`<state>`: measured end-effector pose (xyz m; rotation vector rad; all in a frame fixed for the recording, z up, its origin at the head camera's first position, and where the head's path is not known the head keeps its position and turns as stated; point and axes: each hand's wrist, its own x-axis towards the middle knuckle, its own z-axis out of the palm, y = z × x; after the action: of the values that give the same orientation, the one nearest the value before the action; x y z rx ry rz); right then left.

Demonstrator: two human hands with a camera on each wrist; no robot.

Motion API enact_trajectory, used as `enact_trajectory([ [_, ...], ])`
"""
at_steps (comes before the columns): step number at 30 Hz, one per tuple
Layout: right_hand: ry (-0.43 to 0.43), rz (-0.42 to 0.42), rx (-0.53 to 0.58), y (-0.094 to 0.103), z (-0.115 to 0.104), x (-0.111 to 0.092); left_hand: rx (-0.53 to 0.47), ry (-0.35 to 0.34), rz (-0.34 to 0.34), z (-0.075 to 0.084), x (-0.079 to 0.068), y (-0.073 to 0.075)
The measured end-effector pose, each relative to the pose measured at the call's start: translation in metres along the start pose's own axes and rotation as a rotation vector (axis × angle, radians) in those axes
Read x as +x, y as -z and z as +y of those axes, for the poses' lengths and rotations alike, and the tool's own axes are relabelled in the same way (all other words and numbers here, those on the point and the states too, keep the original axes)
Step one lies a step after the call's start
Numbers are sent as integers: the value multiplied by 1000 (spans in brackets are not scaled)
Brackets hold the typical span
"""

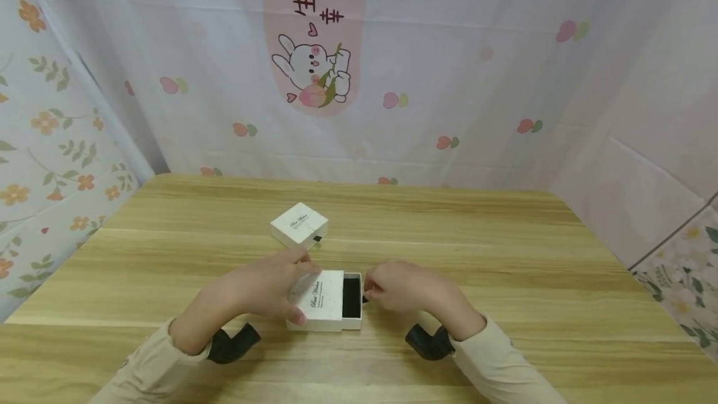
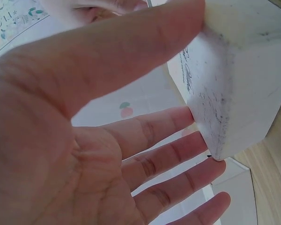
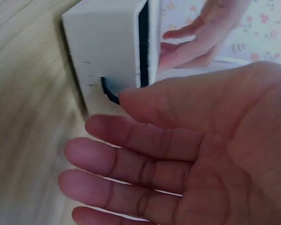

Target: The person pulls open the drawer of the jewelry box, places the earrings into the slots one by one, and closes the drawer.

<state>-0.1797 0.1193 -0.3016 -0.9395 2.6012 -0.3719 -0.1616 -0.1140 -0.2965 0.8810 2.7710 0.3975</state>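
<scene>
- Pale sleeves (image 1: pixel 143 363) were nearest the camera, reaching in from the near side of the gift box (image 1: pixel 331 295), one to its left and one to its right; a black curved piece (image 1: pixel 234 343) sat at each wrist.
- The gift box rested on the wood-patterned bench (image 1: pixel 493 254). Its white cover (image 1: pixel 321 325) bore the print "Best Wishes", and dark specks ran along one edge.
- Its drawer (image 1: pixel 352 323) stood partly drawn out on the right side, with a dark lining (image 1: pixel 351 297) on view.
- The left hand (image 1: pixel 266 285) was at the left end of the gift box. Its grip spread wide over the cover, thumb at the near edge and fingertips against the far one, holding it.
- The right hand (image 1: pixel 401 285) was just beside the right end of the gift box. Its grip was nearly closed, thumb and forefinger pinching the drawer's black tab (image 3: pixel 107 91), the other fingers loosely extended.
- A second box (image 1: pixel 297 223), also white and printed, lay closed and turned at an angle beyond the gift box and slightly left, a small black tab on its side.
- Behind the gift box, past the bench, hung a white curtain (image 1: pixel 449 67) with a rabbit picture (image 1: pixel 314 70).
</scene>
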Motion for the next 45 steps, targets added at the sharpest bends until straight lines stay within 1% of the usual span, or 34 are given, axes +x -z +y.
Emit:
enact_trajectory([
  [3, 9, -4, 14, -4, 1, 3, -6, 4, 1, 0, 0, 0],
  [7, 28, 10, -1, -9, 2, 5, -7, -4, 2, -1, 0, -1],
  [11, 13, 11, -19, -12, 4, 6, -6, -4, 0, -1, 0, -1],
  [16, -15, 16, -4, -16, 5, 6, -12, 4, 0, -1, 1, -1],
  [19, -22, 23, -3, -16, 5, 6, -13, -4, 3, -2, 1, -1],
  [28, 28, 48, -42, -17, 7, 9, -15, -9, 1, -2, 0, -1],
  [37, 35, 58, -58, -16, 8, 11, 9, -24, 9, -3, 2, 0],
  [45, 40, 57, -58, -18, 7, 13, -1, -12, 0, -3, 1, 1],
])
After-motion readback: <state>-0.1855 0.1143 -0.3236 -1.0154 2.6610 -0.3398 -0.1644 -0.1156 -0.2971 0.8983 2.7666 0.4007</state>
